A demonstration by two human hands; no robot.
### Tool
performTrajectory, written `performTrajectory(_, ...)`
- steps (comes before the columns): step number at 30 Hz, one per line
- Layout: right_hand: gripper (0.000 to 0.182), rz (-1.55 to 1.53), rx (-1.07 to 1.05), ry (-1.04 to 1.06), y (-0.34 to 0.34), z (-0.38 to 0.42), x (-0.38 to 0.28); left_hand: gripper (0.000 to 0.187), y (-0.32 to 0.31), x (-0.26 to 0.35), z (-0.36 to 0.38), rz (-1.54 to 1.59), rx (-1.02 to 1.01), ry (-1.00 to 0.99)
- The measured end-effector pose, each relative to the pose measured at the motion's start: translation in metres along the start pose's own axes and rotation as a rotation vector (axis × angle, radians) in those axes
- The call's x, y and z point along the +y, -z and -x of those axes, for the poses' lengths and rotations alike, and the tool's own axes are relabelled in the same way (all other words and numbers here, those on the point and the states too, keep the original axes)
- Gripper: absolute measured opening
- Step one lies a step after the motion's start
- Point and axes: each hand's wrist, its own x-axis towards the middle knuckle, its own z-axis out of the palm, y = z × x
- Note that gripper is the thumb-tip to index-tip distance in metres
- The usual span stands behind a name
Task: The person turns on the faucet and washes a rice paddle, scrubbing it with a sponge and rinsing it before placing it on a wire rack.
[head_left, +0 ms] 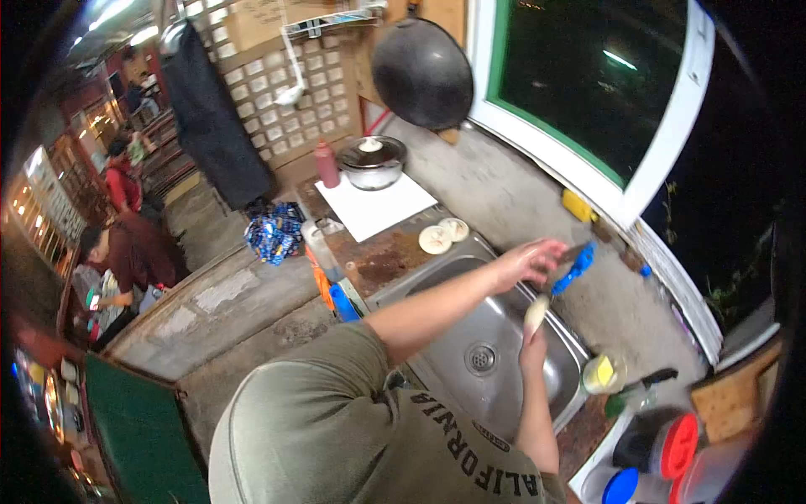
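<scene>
My left hand (532,262) reaches over the far side of the steel sink (449,365), its fingers apart and slightly curled. They are close beside a bright blue fitting (574,270) by the wall; whether they touch it is unclear. Just below, my right hand (533,343) is closed round the lower end of a pale, oblong piece (536,314) that points up over the basin. Two pale round slices (435,240) lie on the worn counter beyond the sink's left corner.
A lidded pot (371,166) and red bottle (327,165) stand by a white board (361,210). A jar (599,375) and red-lidded containers (678,443) are right of the sink. A wok (422,74) hangs near the window. People (138,252) are at far left.
</scene>
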Motion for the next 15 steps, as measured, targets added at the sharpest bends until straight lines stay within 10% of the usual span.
performTrajectory(2, 0.033, 0.661, -0.462, 0.109, -0.057, 0.010, 0.215, 0.042, 0.040, -0.060, 0.016, 0.250, -0.094, 0.049)
performTrajectory(3, 0.037, 0.573, -0.381, -0.208, -0.038, 0.038, 0.161, 0.045, 0.061, -0.104, 0.027, 0.268, -0.163, 0.039)
performTrajectory(4, 0.034, 0.548, -0.391, 0.005, -0.035, 0.049, 0.168, 0.047, 0.074, -0.140, 0.042, 0.287, -0.226, 0.029)
performTrajectory(6, 0.026, 0.313, -0.320, -0.142, -0.020, 0.067, 0.122, 0.041, 0.078, -0.181, 0.090, -1.166, -0.199, 0.317)
performTrajectory(8, 0.023, 0.300, -0.264, -0.131, -0.001, 0.057, 0.094, 0.042, 0.081, -0.213, 0.125, -1.528, -0.312, 0.218)
performTrajectory(12, 0.019, -0.108, -0.269, -0.102, 0.044, 0.058, -0.009, 0.045, 0.079, -0.218, 0.096, -1.319, -0.414, 0.310)
performTrajectory(15, 0.016, -0.219, -0.328, -0.024, 0.046, 0.063, -0.031, 0.049, 0.042, -0.181, 0.088, -0.631, 0.100, 0.263)
